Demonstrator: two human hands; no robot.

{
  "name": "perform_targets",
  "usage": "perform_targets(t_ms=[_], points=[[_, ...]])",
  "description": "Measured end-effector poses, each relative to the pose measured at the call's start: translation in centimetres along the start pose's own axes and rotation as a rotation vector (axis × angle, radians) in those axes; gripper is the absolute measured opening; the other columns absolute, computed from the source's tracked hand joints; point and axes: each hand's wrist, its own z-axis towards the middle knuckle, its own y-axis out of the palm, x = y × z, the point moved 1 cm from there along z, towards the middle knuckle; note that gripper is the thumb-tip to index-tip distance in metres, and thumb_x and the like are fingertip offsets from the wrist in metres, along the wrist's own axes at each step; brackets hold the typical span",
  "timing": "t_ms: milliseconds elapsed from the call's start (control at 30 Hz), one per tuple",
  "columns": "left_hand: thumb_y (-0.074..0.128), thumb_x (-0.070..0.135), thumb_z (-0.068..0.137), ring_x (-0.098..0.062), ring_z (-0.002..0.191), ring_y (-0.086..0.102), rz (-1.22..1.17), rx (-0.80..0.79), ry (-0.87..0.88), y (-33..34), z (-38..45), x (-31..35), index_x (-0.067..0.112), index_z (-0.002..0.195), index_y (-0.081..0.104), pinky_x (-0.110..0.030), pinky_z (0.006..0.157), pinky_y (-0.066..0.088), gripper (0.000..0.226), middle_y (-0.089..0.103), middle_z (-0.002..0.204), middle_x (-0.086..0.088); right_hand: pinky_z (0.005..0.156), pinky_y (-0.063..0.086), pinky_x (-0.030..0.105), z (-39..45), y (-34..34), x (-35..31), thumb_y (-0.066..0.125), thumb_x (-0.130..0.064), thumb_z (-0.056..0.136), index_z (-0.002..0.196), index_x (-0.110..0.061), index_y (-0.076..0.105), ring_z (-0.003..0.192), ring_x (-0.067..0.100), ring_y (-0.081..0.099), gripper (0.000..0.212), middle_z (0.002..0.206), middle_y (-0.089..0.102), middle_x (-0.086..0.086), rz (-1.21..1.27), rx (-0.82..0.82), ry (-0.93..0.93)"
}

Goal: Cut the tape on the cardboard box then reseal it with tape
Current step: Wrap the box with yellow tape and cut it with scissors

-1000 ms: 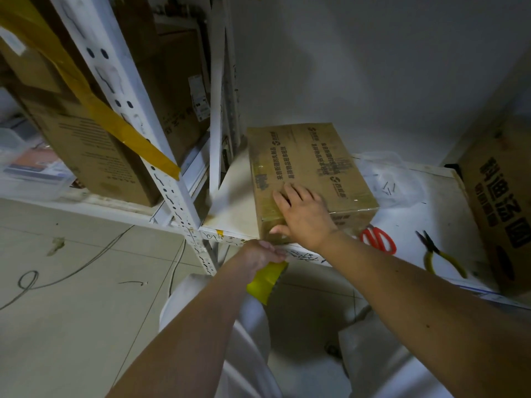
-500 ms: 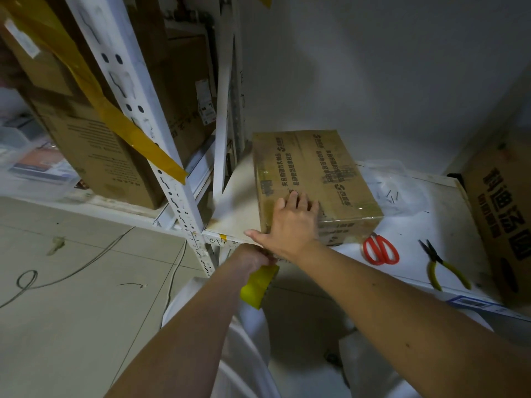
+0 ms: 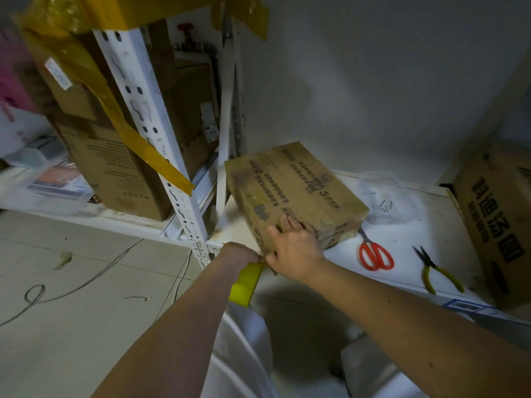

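The cardboard box (image 3: 293, 193) sits on the white shelf (image 3: 431, 239), turned at an angle, its near corner right at the shelf's front edge beside the perforated white upright (image 3: 161, 156). The right hand (image 3: 296, 251) lies over that near corner, fingers laid fairly straight on the box top, thumb reaching down toward the front edge: pressing, not gripping. The left hand (image 3: 240, 255) is just below and beside it, curled around a yellow tape roll (image 3: 247, 280) that hangs under the shelf edge, its top end up against the right thumb; whether a strip already runs from roll to box I cannot tell, the hands cover that spot. To the right of the box, red-handled scissors (image 3: 375, 255) lie flat on the shelf, blades pointing toward the box's right corner and close to it. Further right lie yellow-handled pliers (image 3: 434, 268), well apart from the box, and beyond them a large printed carton (image 3: 500, 222) stands at the shelf's end. A clear plastic bag (image 3: 385, 196) with small dark bits lies behind the scissors. On the left shelving, a tall brown carton (image 3: 115, 168) stands with a loose yellow tape strip (image 3: 138, 145) draped across it.
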Motion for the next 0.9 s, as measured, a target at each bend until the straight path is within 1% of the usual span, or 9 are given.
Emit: perform_targets(t_ms=[33,133,233,333,467,567,700,800,900], points=[[0.077,0.012,0.077,-0.022,0.102,0.060,-0.001,-0.007,-0.004,0.0,-0.2,0.1,-0.003,0.116,0.064,-0.030,0.087,0.048,0.044,0.063,0.122,-0.019,0.094,0.042,0.050,-0.5,0.0,0.4,0.055,-0.043,0.073,0.108,-0.011,0.050,0.119,0.037,0.050,0.047,0.128,0.052,0.026,-0.007,0.006,-0.013],[0.077,0.012,0.078,-0.027,0.115,0.058,-0.034,-0.012,0.012,0.0,-1.1,0.3,-0.005,0.111,0.066,-0.029,0.091,0.045,0.038,0.065,0.119,-0.017,0.087,0.047,0.048,-1.7,-0.3,1.6,0.056,-0.040,0.068,0.102,-0.012,0.051,0.106,0.035,0.057,0.045,0.113,0.059,0.021,-0.035,0.025,-0.061],[0.076,0.008,0.079,-0.026,0.115,0.057,-0.087,-0.016,0.006,0.0,-1.5,0.4,0.003,0.093,0.067,-0.025,0.083,0.039,0.018,0.064,0.103,-0.014,0.094,0.043,0.045,-2.4,-1.2,3.4,0.051,-0.043,0.075,0.109,-0.019,0.045,0.111,0.029,0.052,0.042,0.118,0.054,0.012,-0.053,-0.053,-0.091],[0.077,0.009,0.078,-0.021,0.108,0.053,-0.096,-0.031,-0.007,0.1,-1.4,0.4,0.004,0.100,0.062,-0.023,0.084,0.033,0.027,0.059,0.101,-0.006,0.096,0.043,0.042,-3.0,-1.7,6.2,0.051,-0.040,0.076,0.111,-0.023,0.042,0.115,0.024,0.049,0.040,0.122,0.050,0.006,-0.039,-0.102,-0.100],[0.076,0.008,0.079,-0.015,0.095,0.048,-0.112,-0.058,0.002,0.7,-1.4,0.8,-0.003,0.117,0.060,-0.022,0.087,0.032,0.042,0.059,0.095,-0.002,0.098,0.045,0.039,-3.7,-2.0,10.5,0.058,-0.031,0.074,0.121,-0.024,0.045,0.121,0.020,0.046,0.050,0.135,0.049,0.003,-0.041,-0.142,-0.086],[0.076,0.007,0.079,-0.016,0.085,0.050,-0.101,-0.092,0.022,1.7,-1.6,1.3,-0.004,0.117,0.060,-0.024,0.084,0.037,0.043,0.058,0.078,0.002,0.107,0.039,0.035,-4.1,-2.4,12.7,0.061,-0.021,0.079,0.126,-0.023,0.046,0.131,0.020,0.041,0.050,0.146,0.043,0.004,-0.048,-0.160,-0.096],[0.075,0.004,0.080,-0.010,0.067,0.054,-0.109,-0.168,0.071,3.1,-2.0,2.1,0.003,0.104,0.059,-0.023,0.069,0.044,0.029,0.058,0.073,0.000,0.114,0.027,0.030,-3.9,-2.3,14.3,0.060,-0.011,0.083,0.132,-0.022,0.043,0.143,0.020,0.026,0.053,0.156,0.028,0.005,-0.028,-0.195,-0.134],[0.074,0.006,0.081,-0.012,0.070,0.055,-0.088,-0.217,0.111,4.0,-2.4,2.5,0.006,0.093,0.061,-0.027,0.077,0.046,0.018,0.061,0.075,-0.001,0.119,0.021,0.036,-3.9,-1.7,15.0,0.056,-0.002,0.083,0.134,-0.024,0.042,0.147,0.020,0.015,0.057,0.159,0.019,0.005,-0.026,-0.214,-0.200],[0.077,0.010,0.077,-0.022,0.086,0.060,-0.104,-0.236,0.112,4.6,-2.5,2.8,0.004,0.101,0.066,-0.036,0.091,0.048,0.027,0.066,0.090,-0.008,0.120,0.016,0.040,-4.2,-1.0,15.5,0.052,0.000,0.082,0.137,-0.027,0.040,0.148,0.020,0.006,0.063,0.160,0.009,0.003,-0.081,-0.232,-0.235]])
